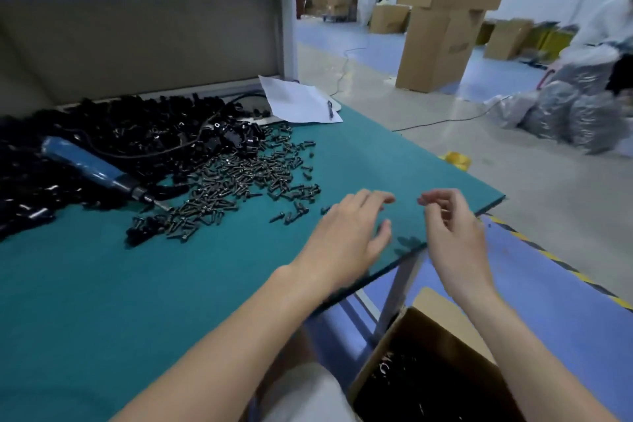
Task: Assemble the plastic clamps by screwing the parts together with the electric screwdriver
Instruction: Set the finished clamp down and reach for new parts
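Plastic clamps (102, 134): black heap, electric screwdriver (96, 170) atop, screws (239, 182) beside. Left hand (346, 233): fingers spread over mat (154, 284). Right hand (452, 233): fingers curled, pinch undeterminable.

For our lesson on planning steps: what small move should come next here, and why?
Probably the left hand should reach to the black clamp parts for a piece: it and the right hand seem to hold nothing, and the electric screwdriver lies unheld on that pile.

Bright, even light (perhaps from the far window); motion blur throughout, edges bowed.
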Tool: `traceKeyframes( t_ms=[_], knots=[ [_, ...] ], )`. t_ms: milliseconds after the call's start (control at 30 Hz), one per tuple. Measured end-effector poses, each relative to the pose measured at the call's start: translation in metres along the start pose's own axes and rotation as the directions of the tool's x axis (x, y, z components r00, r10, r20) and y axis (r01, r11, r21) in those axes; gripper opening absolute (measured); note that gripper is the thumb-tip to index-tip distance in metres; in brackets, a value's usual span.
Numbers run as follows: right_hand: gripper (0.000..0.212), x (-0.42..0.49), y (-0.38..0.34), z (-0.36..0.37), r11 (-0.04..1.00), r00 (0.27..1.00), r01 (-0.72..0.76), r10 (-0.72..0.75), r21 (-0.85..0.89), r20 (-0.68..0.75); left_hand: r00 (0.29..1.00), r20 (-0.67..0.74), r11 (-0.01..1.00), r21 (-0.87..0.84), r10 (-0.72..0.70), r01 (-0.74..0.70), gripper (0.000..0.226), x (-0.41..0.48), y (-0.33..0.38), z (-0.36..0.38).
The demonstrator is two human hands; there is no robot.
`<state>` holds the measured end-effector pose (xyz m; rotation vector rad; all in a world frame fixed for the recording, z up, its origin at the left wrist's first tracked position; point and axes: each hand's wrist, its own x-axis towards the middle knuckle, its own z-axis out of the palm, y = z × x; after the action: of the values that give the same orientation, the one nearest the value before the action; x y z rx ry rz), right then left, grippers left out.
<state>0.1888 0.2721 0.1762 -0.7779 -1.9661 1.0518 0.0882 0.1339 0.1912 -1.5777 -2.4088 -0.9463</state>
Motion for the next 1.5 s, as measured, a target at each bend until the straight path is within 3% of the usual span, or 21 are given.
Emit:
traceKeyframes(
  t_ms=[167,267,367,467,667,833,1167,1300,1400,1467,1500],
  knots=[
    [0.015,-0.007,-0.058,0.115,0.98,0.939,0.196,-0.193,0.017,0.284,0.951,-0.239,0.941,0.226,-0.198,0.253,0.035,-0.052,-0.101,-0.062],
    [0.025,-0.016,-0.079,0.184,0.942,0.851,0.329,-0.262,-0.074,0.455,0.893,-0.301,0.832,0.351,-0.335,0.431,0.048,-0.097,-0.156,-0.095],
    [0.034,-0.017,-0.094,0.241,0.89,0.778,0.434,-0.291,-0.141,0.557,0.854,-0.317,0.777,0.368,-0.412,0.511,0.063,-0.124,-0.192,-0.117],
    [0.039,-0.007,-0.108,0.285,0.872,0.765,0.463,-0.302,-0.16,0.569,0.821,-0.359,0.775,0.307,-0.443,0.552,0.065,-0.123,-0.214,-0.126],
    [0.044,0.044,-0.129,0.348,0.84,0.806,0.469,-0.282,-0.271,0.52,0.715,-0.558,0.814,0.117,-0.42,0.569,0.05,-0.093,-0.247,-0.138],
    [0.057,0.074,-0.136,0.383,0.765,0.716,0.549,-0.222,-0.337,0.662,0.657,-0.616,0.844,-0.022,-0.434,0.536,0.038,-0.093,-0.26,-0.137],
    [0.049,0.089,-0.132,0.371,0.757,0.691,0.543,-0.156,-0.364,0.706,0.605,-0.638,0.835,-0.115,-0.477,0.537,0.038,-0.094,-0.26,-0.139],
    [0.039,0.078,-0.124,0.345,0.777,0.73,0.556,-0.289,-0.293,0.62,0.582,-0.641,0.826,-0.153,-0.501,0.542,0.038,-0.095,-0.259,-0.14],
    [0.028,0.067,-0.117,0.319,0.902,0.795,0.423,-0.323,-0.087,0.513,0.565,-0.644,0.817,-0.171,-0.516,0.551,0.034,-0.095,-0.259,-0.14],
    [0.023,0.054,-0.114,0.303,0.981,0.868,0.13,-0.184,0.148,0.461,0.569,-0.64,0.815,-0.164,-0.516,0.555,0.033,-0.095,-0.258,-0.14],
    [0.025,0.047,-0.114,0.297,0.965,0.875,-0.056,-0.077,0.257,0.478,0.576,-0.634,0.815,-0.156,-0.516,0.558,0.032,-0.095,-0.258,-0.141]
  ],
)
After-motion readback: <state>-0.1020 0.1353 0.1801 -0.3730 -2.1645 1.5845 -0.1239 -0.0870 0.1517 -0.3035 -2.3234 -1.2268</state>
